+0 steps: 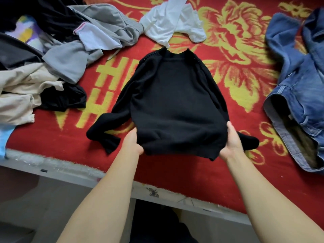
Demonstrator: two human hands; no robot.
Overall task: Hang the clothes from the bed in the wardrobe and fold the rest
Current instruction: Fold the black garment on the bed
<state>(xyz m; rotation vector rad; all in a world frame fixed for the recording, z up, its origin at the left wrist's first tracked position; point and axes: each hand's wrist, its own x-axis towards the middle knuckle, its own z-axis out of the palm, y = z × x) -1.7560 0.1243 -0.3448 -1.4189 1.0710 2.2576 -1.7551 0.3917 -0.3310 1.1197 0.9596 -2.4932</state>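
- One garment is in work: the black sweater (175,106) lies flat on the bed's red blanket (192,172), neck away from the person, hem toward the bed's near edge.
- Both hands hold that hem: the left hand (134,142) grips the hem's left corner and the right hand (231,142) grips its right corner, fingers tucked under the cloth.
- Neither sleeve is folded in; each trails outward past the sweater's hem, so by this view the fold has hardly begun.
- Several pieces look untouched: beyond the sweater's neck a white garment (173,23); to the sweater's left a heap with a grey garment (84,46), a beige garment (22,92) and dark cloth; to its right, well apart, a denim jacket (298,85).
- No folded stack, hanger or wardrobe shows here, so most of the task seems left.
- Bare blanket flanks the sweater on both sides and beyond its neck up to the white garment, room enough to fold sleeves inward.
- Just behind the sweater's hem lies a band of blanket, then the bed's near edge (157,195); a pull toward the person could likely slide the hem off.
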